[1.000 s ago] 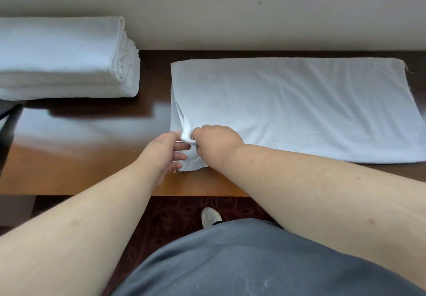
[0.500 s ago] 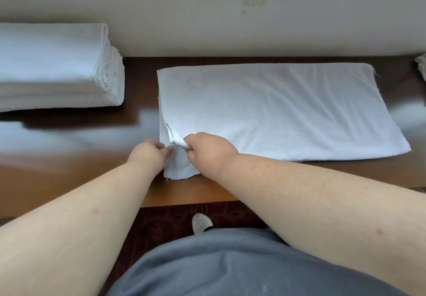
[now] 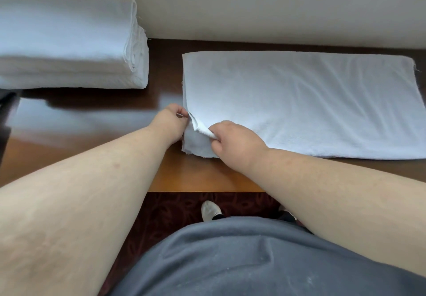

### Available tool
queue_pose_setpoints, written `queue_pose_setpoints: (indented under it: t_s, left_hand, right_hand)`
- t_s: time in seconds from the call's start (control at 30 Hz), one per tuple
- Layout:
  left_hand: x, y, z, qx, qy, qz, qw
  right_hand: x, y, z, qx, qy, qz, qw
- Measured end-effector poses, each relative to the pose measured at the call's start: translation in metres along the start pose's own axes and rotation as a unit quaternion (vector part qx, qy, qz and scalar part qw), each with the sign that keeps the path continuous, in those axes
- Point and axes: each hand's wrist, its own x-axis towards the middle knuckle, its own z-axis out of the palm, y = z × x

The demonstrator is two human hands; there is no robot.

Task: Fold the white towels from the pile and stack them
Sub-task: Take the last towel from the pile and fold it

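Note:
A white towel (image 3: pixel 299 102), folded into a long rectangle, lies flat on the wooden table (image 3: pixel 189 175) in front of me. My right hand (image 3: pixel 232 142) pinches the top layer at the towel's near left corner and has it lifted and rolled back a little. My left hand (image 3: pixel 170 122) sits at the towel's left edge, fingers curled and pinching the edge just beside that corner. A stack of folded white towels (image 3: pixel 66 42) stands at the back left of the table.
A pale wall (image 3: pixel 230 5) runs right behind the table. A dark object (image 3: pixel 5 120) shows at the left edge. The table's front edge is close to my body, with patterned dark carpet (image 3: pixel 175 212) and my shoes (image 3: pixel 209 210) below.
My right hand has peeled the top layer's corner further back toward me. My left hand has shifted up along the towel's left edge. The camera view has swung left.

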Motion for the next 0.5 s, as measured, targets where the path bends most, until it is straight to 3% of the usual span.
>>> queue_pose_setpoints:
  t_s: [0.13,0.23,0.4,0.5]
  left_hand:
    - [0.005,-0.004,0.001,0.033,0.036,0.022,0.999]
    - [0.008,-0.002,0.003,0.044,0.019,-0.044,0.998]
    - [0.012,0.012,0.005,0.076,0.040,-0.068,0.994]
    - [0.022,0.008,0.007,-0.018,0.025,-0.092,0.995]
  right_hand:
    - [0.003,0.000,0.004,-0.023,-0.021,-0.022,0.999]
    - [0.007,-0.001,0.007,-0.044,-0.097,-0.021,0.994]
    - [0.016,-0.005,0.008,-0.052,-0.105,-0.045,0.992]
    - [0.015,0.001,0.013,-0.084,-0.173,-0.053,0.980]
